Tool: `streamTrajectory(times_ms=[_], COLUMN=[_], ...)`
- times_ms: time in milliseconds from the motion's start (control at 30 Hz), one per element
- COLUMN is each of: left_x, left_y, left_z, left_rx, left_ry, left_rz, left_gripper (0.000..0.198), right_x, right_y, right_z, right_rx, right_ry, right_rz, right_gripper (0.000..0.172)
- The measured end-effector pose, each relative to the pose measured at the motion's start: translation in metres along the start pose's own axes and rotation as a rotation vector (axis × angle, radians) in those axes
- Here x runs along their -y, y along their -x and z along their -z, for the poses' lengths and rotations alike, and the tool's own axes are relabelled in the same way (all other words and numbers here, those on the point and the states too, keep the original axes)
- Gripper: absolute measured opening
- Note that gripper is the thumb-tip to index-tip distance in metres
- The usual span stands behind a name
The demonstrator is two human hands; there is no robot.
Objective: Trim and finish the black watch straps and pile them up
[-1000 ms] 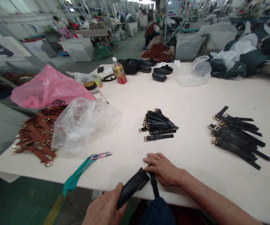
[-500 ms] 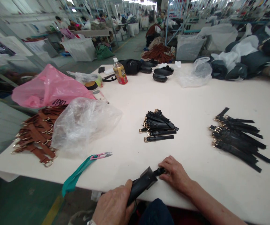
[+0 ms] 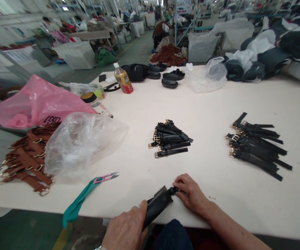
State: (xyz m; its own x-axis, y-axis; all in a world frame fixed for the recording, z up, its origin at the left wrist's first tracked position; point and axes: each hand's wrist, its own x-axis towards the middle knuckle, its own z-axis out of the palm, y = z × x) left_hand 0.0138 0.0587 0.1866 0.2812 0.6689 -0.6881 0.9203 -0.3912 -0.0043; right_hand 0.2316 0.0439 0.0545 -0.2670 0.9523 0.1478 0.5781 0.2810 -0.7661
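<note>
Down at the near edge of the white table (image 3: pixel 217 104), the bottom of the frame is cutting off my left wrist, and I cannot make out exactly what the black tool (image 3: pixel 156 206) is. My left hand (image 3: pixel 126 231) is wrapping closed around its lower end, hiding much of the body. My right hand (image 3: pixel 191 194) is pinching narrow on a small black strap end (image 3: pixel 173 190) at the tool's tip; my fingers are covering the rest of it. Just beyond sits a small pile of black buckled straps (image 3: pixel 169 140), and a longer-strapped pile (image 3: pixel 256 149) is lying well apart to the right. Left of me, thread snips (image 3: pixel 105 177) on a teal ribbon (image 3: pixel 77 205) are lying beside a clear plastic bag (image 3: pixel 82 142), with brown straps (image 3: pixel 27 159) and a pink bag (image 3: pixel 35 102) behind. Far back, a drink bottle (image 3: pixel 123 79) is standing upright.
</note>
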Motion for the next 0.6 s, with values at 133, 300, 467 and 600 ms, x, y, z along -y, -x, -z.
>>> streamTrajectory(times_ms=[133,300,467,600], left_x=[-0.010,-0.006,0.003,0.004], left_y=[-0.003,-0.004,-0.003,-0.003], left_z=[0.010,0.006,-0.010,-0.014], left_rx=[0.019,-0.008,-0.048,-0.055], left_ry=[0.002,0.038,0.074,0.076], left_rz=[0.011,-0.008,0.001,-0.007], left_gripper=[0.046,0.051,0.052,0.051], right_x=[-0.002,-0.003,-0.002,-0.006], right_y=[-0.002,-0.006,-0.006,-0.007], right_z=[-0.001,0.004,0.006,0.006], right_rx=[0.011,0.085,0.117,0.126], right_ry=[0.019,0.046,0.046,0.010], right_rz=[0.006,0.045,0.091,0.105], right_gripper=[0.025,0.019,0.012,0.011])
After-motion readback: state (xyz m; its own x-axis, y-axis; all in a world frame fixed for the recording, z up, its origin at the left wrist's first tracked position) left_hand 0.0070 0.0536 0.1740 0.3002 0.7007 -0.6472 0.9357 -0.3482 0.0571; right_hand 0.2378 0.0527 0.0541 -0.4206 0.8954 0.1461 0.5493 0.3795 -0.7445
